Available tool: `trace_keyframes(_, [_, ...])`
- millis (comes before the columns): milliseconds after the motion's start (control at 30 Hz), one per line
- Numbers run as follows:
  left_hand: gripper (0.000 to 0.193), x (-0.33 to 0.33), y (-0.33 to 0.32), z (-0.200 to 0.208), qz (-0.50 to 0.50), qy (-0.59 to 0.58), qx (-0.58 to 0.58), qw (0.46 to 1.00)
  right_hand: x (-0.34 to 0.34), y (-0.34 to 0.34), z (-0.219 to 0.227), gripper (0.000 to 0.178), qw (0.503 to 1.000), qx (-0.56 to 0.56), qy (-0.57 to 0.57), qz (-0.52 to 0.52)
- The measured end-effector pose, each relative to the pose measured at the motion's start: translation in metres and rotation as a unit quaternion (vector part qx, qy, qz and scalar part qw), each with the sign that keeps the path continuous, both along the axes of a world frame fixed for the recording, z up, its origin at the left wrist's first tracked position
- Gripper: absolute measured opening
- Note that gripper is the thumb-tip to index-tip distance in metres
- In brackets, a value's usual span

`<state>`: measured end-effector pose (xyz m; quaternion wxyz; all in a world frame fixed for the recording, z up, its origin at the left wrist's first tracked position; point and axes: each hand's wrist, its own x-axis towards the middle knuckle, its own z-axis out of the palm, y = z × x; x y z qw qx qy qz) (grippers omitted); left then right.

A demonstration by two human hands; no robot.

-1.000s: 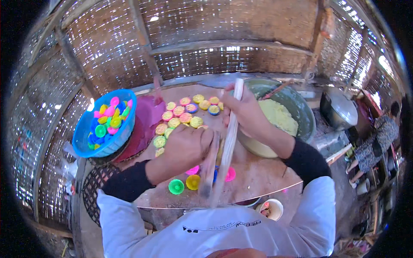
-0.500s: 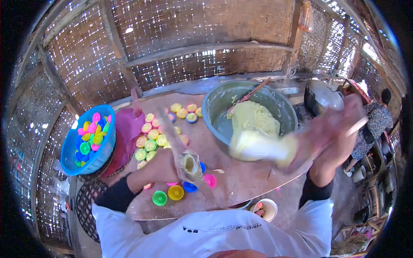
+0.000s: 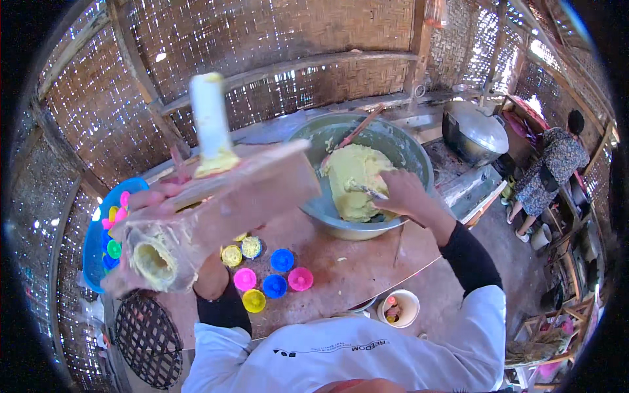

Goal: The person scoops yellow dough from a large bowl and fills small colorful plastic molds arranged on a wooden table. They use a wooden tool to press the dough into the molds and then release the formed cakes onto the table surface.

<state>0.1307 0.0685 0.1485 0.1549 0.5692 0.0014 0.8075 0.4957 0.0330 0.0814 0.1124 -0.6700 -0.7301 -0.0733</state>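
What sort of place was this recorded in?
Probably a rustic kitchen or small food-making workshop: walls of woven matting let light through, a big basin holds pale yellow dough, and a large lidded metal pot stands beyond it.

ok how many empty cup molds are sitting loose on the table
5: back blue mold, left pink mold, right pink mold, middle blue mold between the pinks, and yellow mold nearest the person. Others may be hidden behind the wooden press.
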Motion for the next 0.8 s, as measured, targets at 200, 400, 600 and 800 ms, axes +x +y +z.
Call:
trace_keyframes(200, [0.040, -0.033, -0.001, -0.019, 0.117, 0.118, -0.104, 0.981, 0.050, 0.018, -0.017, 0.018, 0.968, -0.173, -0.162, -0.076])
trace_keyframes(400, [0.042, -0.039, 0.006, -0.041, 0.311, 0.178, -0.236, 0.903, 0.045, -0.006, 0.079, 0.020, 0.981, -0.146, -0.115, -0.061])
trace_keyframes(600, [0.037, -0.039, 0.039, -0.095, 0.201, 0.189, -0.390, 0.879, 0.008, -0.021, 0.126, 0.019, 0.978, -0.005, 0.139, 0.158])
trace_keyframes(800, [0.035, 0.009, 0.008, -0.020, 0.442, 0.429, -0.192, 0.764, -0.040, -0.020, 0.133, 0.023, 0.956, 0.097, 0.062, 0.269])
